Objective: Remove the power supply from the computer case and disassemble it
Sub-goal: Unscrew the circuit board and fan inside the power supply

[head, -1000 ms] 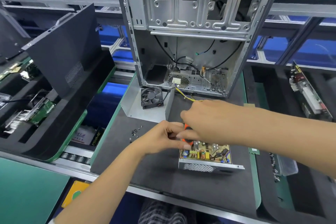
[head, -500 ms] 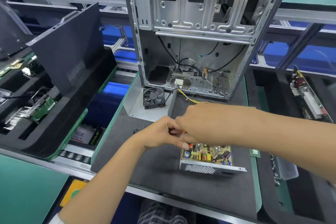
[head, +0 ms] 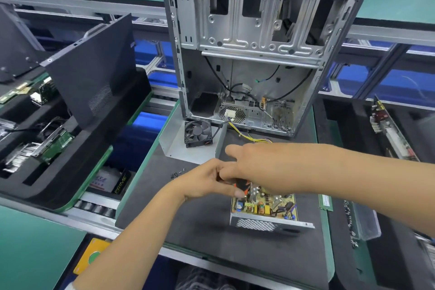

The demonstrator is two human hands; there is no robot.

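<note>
The opened power supply (head: 266, 213) lies near the front edge of the black mat (head: 195, 223), its circuit board facing up inside the metal tray, just where it lay half a second ago. Both hands meet over its back left corner. The left hand (head: 207, 181) curls its fingers round a tool with an orange-and-black handle (head: 242, 187), as before. The right hand (head: 256, 167) crosses above it; its fingers are hidden behind the left hand, so I cannot tell how they are set. One finger now sticks out toward the cover, where earlier the knuckles were bunched.

The removed metal cover (head: 186, 146) with its black fan (head: 198, 133) sits behind the hands, yellow wires (head: 249, 136) trailing from it toward the power supply. The computer case (head: 256, 54) stands at the mat's back edge, unmoved. A few small screws (head: 177, 173) lie left of the hands. A black side panel (head: 91, 73) leans in the foam tray (head: 70, 172) to the left.
</note>
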